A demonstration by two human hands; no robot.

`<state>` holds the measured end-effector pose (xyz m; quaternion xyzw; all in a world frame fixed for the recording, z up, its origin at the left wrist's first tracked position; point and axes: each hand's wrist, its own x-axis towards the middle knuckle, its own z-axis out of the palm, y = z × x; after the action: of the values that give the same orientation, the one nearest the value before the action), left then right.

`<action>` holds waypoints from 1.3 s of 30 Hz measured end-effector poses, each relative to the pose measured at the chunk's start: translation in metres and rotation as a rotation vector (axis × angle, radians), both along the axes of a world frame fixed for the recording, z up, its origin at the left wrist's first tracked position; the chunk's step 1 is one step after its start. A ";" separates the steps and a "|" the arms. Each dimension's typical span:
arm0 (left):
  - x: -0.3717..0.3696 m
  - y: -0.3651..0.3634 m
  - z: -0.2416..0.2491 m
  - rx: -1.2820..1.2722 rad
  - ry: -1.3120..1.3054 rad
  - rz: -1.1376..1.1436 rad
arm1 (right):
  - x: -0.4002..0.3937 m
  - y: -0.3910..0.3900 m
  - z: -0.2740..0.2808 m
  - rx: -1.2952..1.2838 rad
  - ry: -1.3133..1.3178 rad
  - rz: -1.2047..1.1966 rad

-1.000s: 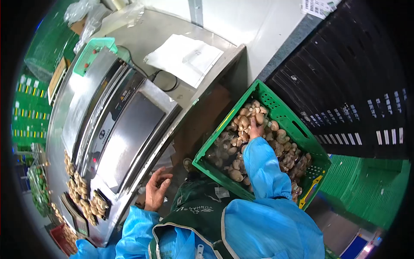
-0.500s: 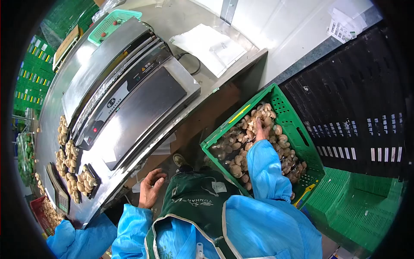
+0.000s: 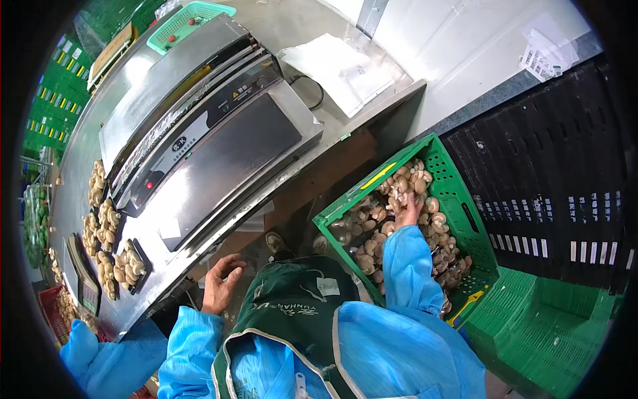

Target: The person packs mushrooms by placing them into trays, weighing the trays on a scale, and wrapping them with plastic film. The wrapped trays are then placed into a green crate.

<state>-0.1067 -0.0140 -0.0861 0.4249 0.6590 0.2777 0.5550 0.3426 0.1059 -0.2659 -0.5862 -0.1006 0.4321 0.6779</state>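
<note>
A green crate [image 3: 458,193] to my right holds brown-capped mushrooms [image 3: 442,256], several in clear-wrapped packs. My right hand [image 3: 409,211] is down among them, its fingers bent around a mushroom near the crate's far end; the fingertips are partly hidden. My left hand [image 3: 221,282] hangs beside the steel table's front edge, fingers loosely curled with the thumb apart, holding nothing. A wrapping machine [image 3: 219,146] with a dark plate stands on the table. To its left, black trays [image 3: 138,256] carry mushrooms beside a small scale [image 3: 86,286].
A co-worker's blue sleeve [image 3: 113,359] is at lower left, near a red basket [image 3: 50,302] of mushrooms. Black crates [image 3: 545,166] and green crates [image 3: 558,326] stand on the right. A white sheet [image 3: 345,70] and a mint basket [image 3: 189,26] lie on the table.
My right hand has shifted slightly nearer to me within the crate, its fingers more bent. My left hand has moved a little left and lower. The view has turned slightly.
</note>
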 end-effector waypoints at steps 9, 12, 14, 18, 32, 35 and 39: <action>0.020 -0.002 0.003 -0.027 0.004 0.016 | 0.003 0.036 -0.010 -0.325 -0.128 -0.229; 0.023 -0.006 0.005 -0.050 0.024 0.050 | -0.001 0.035 -0.010 -0.245 -0.076 -0.257; 0.026 -0.011 0.004 -0.072 0.028 0.063 | 0.010 0.041 -0.029 -0.398 -0.166 -0.201; 0.029 -0.017 -0.003 -0.089 0.030 0.068 | 0.019 0.037 -0.034 -0.442 -0.136 -0.036; 0.004 -0.052 -0.014 -0.065 -0.004 0.170 | 0.026 0.053 0.032 -0.334 -1.332 0.582; -0.022 -0.071 -0.022 -0.035 -0.015 0.265 | 0.013 0.036 0.090 -0.231 -1.053 0.387; -0.080 -0.094 -0.028 0.061 0.056 0.501 | -0.096 0.017 0.192 -0.084 -0.722 0.531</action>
<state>-0.1870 -0.1080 -0.1144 0.2726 0.7503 0.4142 0.4373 0.2468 0.1230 -0.0744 -0.6804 -0.4599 0.3624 0.4407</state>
